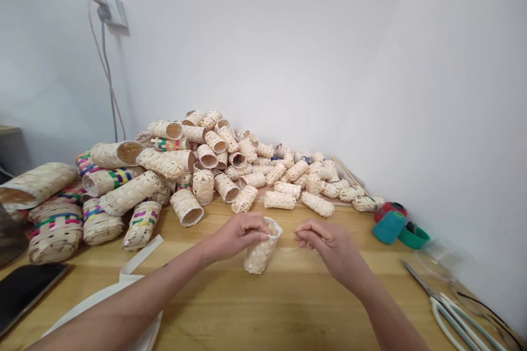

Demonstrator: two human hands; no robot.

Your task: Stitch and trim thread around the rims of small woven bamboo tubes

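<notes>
My left hand (247, 235) is closed on the rim of a small woven bamboo basket (260, 255), a pale cylinder tilted over the table with its open end up. White edging runs round that rim. To the right, my right hand (325, 241) is pinched shut, apart from the basket. A thin thread (290, 251) hangs in a slack curve between the basket's rim and my right fingers. Whether a needle is also between those fingertips is too small to tell.
A large pile of woven baskets (203, 186) lies along the wall. At left are a phone (28, 290) and a white strip roll (99, 304). On the right lie a teal thread spool (389, 227), a green tape roll (414, 237), scissors (447, 307) and glasses (489, 312).
</notes>
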